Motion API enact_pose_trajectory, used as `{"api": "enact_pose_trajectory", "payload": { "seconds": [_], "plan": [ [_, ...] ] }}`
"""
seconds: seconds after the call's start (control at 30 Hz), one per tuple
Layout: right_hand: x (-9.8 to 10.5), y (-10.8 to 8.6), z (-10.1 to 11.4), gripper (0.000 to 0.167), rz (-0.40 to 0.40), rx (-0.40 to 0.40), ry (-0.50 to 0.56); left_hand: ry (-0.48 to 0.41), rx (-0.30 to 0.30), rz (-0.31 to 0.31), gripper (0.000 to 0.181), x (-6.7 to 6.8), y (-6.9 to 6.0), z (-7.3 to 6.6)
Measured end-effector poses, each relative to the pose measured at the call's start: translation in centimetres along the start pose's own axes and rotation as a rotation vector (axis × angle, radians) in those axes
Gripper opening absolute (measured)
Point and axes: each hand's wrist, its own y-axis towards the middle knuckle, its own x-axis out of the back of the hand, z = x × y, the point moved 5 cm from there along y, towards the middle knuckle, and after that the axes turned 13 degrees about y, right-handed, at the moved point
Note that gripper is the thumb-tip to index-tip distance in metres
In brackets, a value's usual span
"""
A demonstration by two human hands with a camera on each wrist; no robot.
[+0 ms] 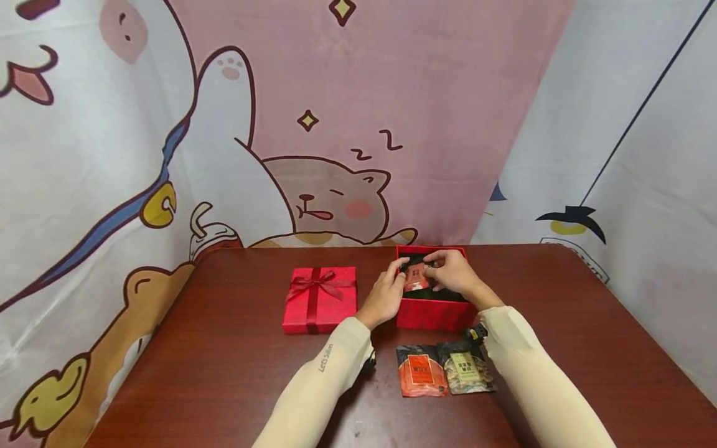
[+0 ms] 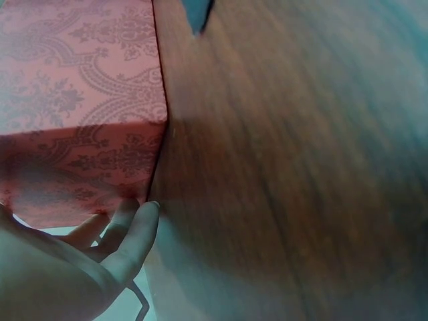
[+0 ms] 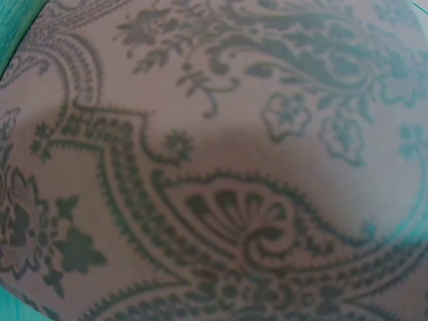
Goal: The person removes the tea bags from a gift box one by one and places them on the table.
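Note:
A red gift box (image 1: 435,314) with its top off stands toward the back, right of the middle, and its inside is dark. My left hand (image 1: 385,294) holds the box's left wall. In the left wrist view, several fingers (image 2: 127,241) lie against the patterned outer side, near its lower part in that view. My right hand (image 1: 455,272) reaches over the box and pinches the right edge of an orange-and-white packet (image 1: 416,277) at the opening. The right wrist view shows only the box's patterned side (image 3: 221,167), close and blurred; the hand is out of sight there.
The red lid (image 1: 342,311) with a ribbon bow lies left of the box. In front of the box, an orange-and-black food pouch (image 1: 421,373) and a dark pouch with a pale label (image 1: 466,368) lie side by side. A printed cloth (image 1: 426,124) hangs behind the brown table (image 1: 235,373).

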Motion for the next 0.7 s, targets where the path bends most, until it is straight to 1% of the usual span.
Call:
{"api": "enact_pose_trajectory", "payload": {
  "seconds": [0.33, 0.7],
  "plan": [
    [0.08, -0.36, 0.28, 0.038, 0.007, 0.028, 0.023, -0.005, -0.008, -0.005, 0.042, 0.08, -0.05, -0.04],
    [0.52, -0.68, 0.31, 0.038, -0.012, 0.024, 0.011, -0.013, 0.020, 0.002, 0.042, 0.00, -0.05, 0.19]
  ]
}}
